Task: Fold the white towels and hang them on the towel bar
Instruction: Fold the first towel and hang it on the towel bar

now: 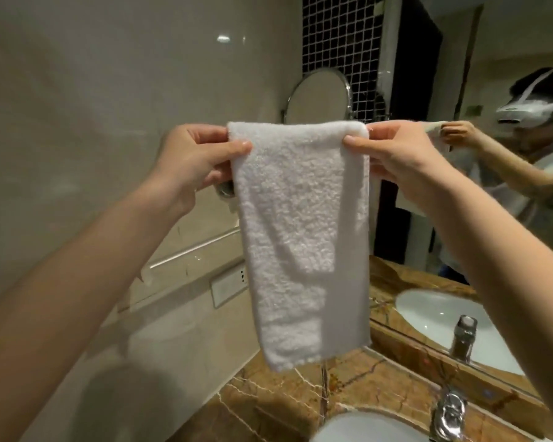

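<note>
A folded white towel (300,224) hangs long and narrow in front of me, its folded top edge level. My left hand (195,167) pinches the top left corner between thumb and fingers. My right hand (396,157) pinches the top right corner the same way. Just behind the towel's left edge, below my left hand, a chrome wall mount (225,188) shows; the towel hides the rest of the bar. Whether the towel rests on the bar or hangs free of it I cannot tell.
A round chrome mirror (318,97) on the beige tiled wall sits behind the towel's top. A brown marble counter (268,406) with a white basin (364,429) and chrome tap (449,413) lies below. A large wall mirror (492,186) at right reflects me. A wall socket (230,283) sits lower left.
</note>
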Demonstrator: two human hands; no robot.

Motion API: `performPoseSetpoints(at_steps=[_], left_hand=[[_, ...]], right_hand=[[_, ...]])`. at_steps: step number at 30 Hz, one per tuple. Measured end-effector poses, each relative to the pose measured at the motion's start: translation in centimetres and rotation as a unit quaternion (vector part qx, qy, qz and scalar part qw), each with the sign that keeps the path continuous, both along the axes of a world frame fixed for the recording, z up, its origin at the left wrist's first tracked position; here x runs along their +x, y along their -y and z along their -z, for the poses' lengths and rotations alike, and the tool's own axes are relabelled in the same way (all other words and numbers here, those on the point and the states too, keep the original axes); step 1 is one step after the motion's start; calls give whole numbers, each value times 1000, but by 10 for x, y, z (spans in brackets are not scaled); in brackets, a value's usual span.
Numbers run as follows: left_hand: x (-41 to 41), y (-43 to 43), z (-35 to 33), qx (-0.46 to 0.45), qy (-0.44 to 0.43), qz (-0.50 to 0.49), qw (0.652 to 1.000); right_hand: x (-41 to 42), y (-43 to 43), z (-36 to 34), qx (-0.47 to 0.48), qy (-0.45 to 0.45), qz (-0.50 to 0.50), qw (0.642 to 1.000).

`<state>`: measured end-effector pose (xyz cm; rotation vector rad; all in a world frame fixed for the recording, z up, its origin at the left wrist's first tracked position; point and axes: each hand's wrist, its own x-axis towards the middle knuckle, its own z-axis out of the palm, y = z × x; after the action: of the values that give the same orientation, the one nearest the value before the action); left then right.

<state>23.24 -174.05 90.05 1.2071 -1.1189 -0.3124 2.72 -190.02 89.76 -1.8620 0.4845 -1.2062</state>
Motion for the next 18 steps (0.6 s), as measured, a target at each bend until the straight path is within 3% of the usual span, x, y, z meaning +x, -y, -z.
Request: performPoseSetpoints(at_steps=[18], left_hand=[[78,-28,-59,-63,0,-195,979]], right_hand=[[148,24,-76,-41,-22,-159,986]])
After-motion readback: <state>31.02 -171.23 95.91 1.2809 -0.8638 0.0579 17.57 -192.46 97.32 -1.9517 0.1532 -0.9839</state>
